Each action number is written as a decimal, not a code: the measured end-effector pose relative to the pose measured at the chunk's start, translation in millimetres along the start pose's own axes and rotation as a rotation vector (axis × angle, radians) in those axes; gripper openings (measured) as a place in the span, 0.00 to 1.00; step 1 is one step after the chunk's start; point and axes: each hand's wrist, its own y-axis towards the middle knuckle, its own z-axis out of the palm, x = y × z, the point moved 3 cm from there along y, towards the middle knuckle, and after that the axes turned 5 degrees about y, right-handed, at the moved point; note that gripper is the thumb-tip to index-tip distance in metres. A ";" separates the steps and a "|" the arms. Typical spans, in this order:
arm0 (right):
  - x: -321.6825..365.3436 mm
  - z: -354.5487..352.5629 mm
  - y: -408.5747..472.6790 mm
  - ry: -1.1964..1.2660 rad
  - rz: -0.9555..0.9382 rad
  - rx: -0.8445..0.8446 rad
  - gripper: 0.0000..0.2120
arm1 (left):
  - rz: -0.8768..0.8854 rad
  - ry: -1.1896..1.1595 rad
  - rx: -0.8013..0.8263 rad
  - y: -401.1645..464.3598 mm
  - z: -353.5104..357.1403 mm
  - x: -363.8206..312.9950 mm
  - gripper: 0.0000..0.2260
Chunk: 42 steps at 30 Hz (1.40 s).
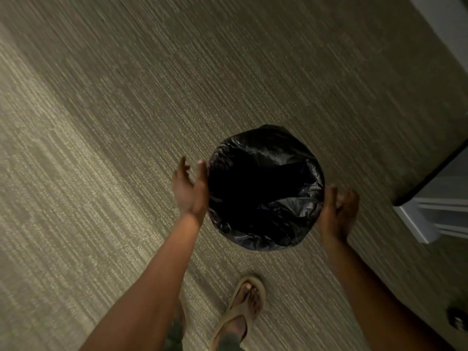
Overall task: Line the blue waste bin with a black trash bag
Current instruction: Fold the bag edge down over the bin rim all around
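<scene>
Seen from straight above, a round bin stands on the carpet, and a black trash bag (266, 188) is draped over its rim and down into its dark inside. None of the bin's blue wall shows; the bag hides it. My left hand (190, 186) is at the bag's left edge, fingers spread, palm facing the bag, touching it or just short of it. At the right edge my right hand (339, 211) has its fingers apart, close beside the plastic. Neither hand grips anything.
Striped grey-beige carpet (126, 122) covers the floor all around. A white piece of furniture with a dark edge (430, 188) stands just right of the bin. My foot in a tan flip-flop (243, 305) is below the bin.
</scene>
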 end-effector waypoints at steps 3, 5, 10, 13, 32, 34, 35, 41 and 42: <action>-15.7 -11.0 -33.9 -0.059 0.087 0.001 0.35 | -0.220 -0.077 -0.061 -29.3 -13.6 18.1 0.24; -38.3 -9.2 -59.0 -0.003 0.200 0.040 0.32 | -0.340 -0.106 -0.021 -58.5 -15.9 39.9 0.27; -61.7 18.1 -92.4 0.357 0.385 0.217 0.12 | -0.388 0.062 0.202 -91.5 10.1 71.0 0.15; -56.5 24.8 -96.3 0.481 0.400 0.197 0.18 | -0.275 0.181 0.148 -80.7 10.2 61.4 0.14; 117.7 186.2 -11.7 0.610 0.262 0.336 0.23 | 0.019 0.133 0.101 113.7 -26.5 -38.7 0.25; 118.3 195.7 -10.0 0.597 0.284 0.343 0.24 | 0.004 0.131 0.124 118.4 -27.8 -49.2 0.17; 118.7 197.6 -10.8 0.577 0.286 0.337 0.25 | -0.013 0.101 0.152 118.5 -28.5 -51.1 0.15; 117.9 186.7 -15.3 0.499 0.219 0.407 0.22 | -0.005 -0.083 0.279 103.1 -29.6 -44.2 0.15; 120.6 182.1 -14.6 0.443 0.178 0.425 0.22 | -0.024 -0.123 0.300 104.4 -30.6 -43.2 0.15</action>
